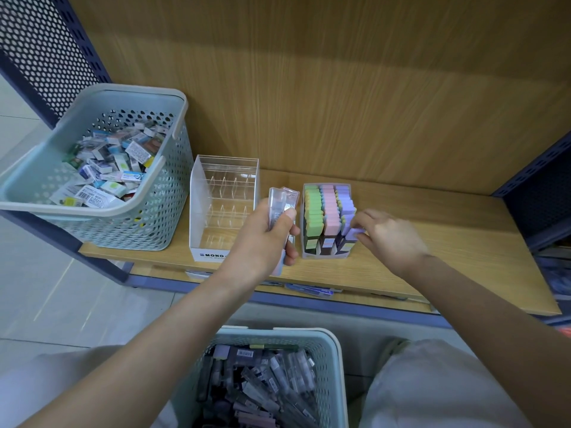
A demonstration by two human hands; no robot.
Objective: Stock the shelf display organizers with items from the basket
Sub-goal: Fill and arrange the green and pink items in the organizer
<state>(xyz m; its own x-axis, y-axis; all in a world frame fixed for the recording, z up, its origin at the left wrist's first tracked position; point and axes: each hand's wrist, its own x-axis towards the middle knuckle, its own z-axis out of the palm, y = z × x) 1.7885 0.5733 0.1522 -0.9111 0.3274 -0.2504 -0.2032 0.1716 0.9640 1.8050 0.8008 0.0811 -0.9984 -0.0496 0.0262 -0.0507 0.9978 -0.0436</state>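
Head view: nearest, the perforated plastic basket (309,332) sits between the knees, handy for reaching, full of slim transparent cases. Above it the left hand (265,233) has its grip curled round a bundle of clear packs (279,200), held upright, likely as ready stock. The right hand (389,236) pinches a lilac piece (355,233), apparently seating it at the front of the pastel-filled organizer (324,254) on the wood-grain shelf (448,242). Just beside it, the glossy acrylic organizer (197,211) stands unfilled

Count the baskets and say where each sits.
2. The upper basket sits left on the shelf, beside the clear organizer; the lower basket is at bottom centre, nearest the camera.
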